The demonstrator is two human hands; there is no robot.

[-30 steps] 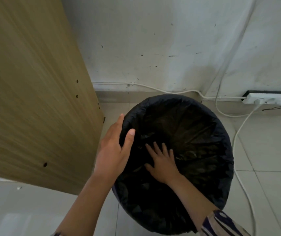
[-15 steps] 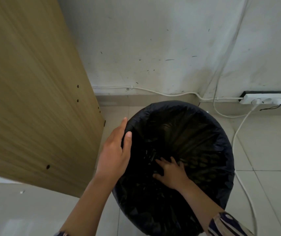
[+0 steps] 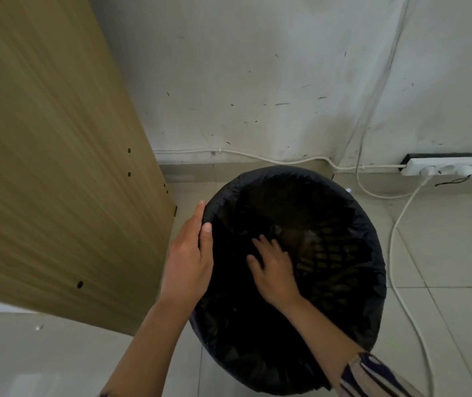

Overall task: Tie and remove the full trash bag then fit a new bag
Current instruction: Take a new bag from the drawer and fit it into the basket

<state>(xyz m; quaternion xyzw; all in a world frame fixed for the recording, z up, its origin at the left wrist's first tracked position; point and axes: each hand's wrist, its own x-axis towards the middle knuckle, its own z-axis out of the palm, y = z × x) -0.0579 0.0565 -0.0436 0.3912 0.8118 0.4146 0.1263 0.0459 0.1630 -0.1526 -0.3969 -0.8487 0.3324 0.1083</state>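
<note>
Black trash bag (image 3: pixel 352 213) seen already folded over bin rim, beside wooden panel (image 3: pixel 51 156). Rim clasped by left hand (image 3: pixel 189 253), thumb inside. Liner pressed down by right hand (image 3: pixel 275 262), fingers spread. Fitting judged nearly finished.

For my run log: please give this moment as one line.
left hand: holds bin rim | right hand: flat inside black trash bag | bag fitted over rim
</note>
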